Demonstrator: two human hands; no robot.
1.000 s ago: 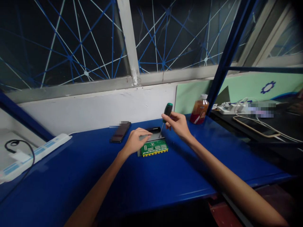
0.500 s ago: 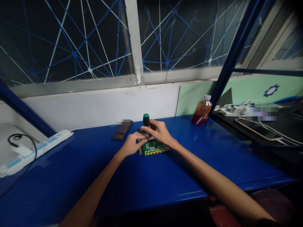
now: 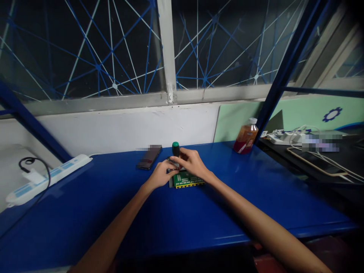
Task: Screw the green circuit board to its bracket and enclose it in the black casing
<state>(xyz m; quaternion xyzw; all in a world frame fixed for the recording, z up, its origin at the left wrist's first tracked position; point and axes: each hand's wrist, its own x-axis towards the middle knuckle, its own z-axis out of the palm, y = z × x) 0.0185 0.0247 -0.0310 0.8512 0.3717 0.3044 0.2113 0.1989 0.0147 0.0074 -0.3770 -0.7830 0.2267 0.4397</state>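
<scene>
A screwdriver (image 3: 176,148) with a black handle and a green top stands upright over a green circuit board (image 3: 187,179). My right hand (image 3: 191,162) is closed around its handle. The shaft points down toward the far left part of the board, and its tip is hard to see between my hands. My left hand (image 3: 162,173) is closed beside the shaft, thumb and fingers pinched at the board's left side; what they hold is too small to make out. A yellow strip of terminals (image 3: 190,186) runs along the board's near edge, while my hands cover its far part.
Everything stands on a blue table (image 3: 176,220). Behind my left hand lies a dark phone (image 3: 151,157). A white power strip (image 3: 51,179) is at the left, and a drink bottle (image 3: 246,137) at the back right. Another phone (image 3: 315,161) and cables rest on a black surface.
The view has shifted slightly, so the scene sits a little lower and to the right. My right hand still holds the screwdriver upright, and my left hand stays beside the shaft.
</scene>
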